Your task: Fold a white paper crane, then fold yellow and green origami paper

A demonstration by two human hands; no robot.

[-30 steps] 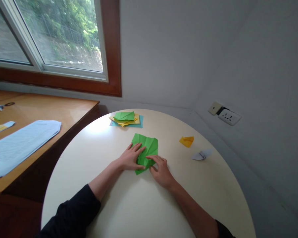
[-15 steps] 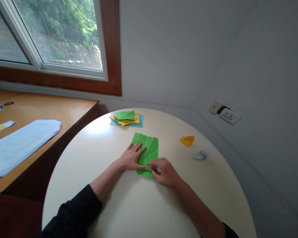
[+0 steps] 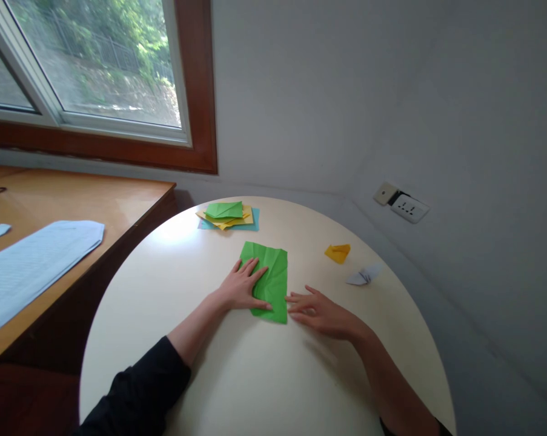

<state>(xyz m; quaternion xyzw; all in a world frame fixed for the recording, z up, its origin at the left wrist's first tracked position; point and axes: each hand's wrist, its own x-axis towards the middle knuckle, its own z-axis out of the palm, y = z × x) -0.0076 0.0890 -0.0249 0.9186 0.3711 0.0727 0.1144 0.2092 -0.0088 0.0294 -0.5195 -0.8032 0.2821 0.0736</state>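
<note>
A creased sheet of green paper (image 3: 275, 275) lies on the round white table (image 3: 200, 387). My left hand (image 3: 242, 287) rests flat on its left part, fingers spread and thumb near the lower edge. Just off the sheet's right edge is my right hand (image 3: 321, 312), its fingers loosely apart with nothing in them. Whether its fingertips touch the paper's edge I cannot tell.
Folded green, yellow and blue papers (image 3: 228, 217) are stacked at the table's back. To the right lie a folded yellow paper piece (image 3: 337, 253) and a folded white one (image 3: 363, 276). A wooden desk (image 3: 119, 194) with printed sheets (image 3: 46, 260) stands at left.
My right hand has let go of the green paper's lower right corner and moved right, its fingers opening. That corner now lies flat. My left hand stays on the sheet. The view has shifted slightly.
</note>
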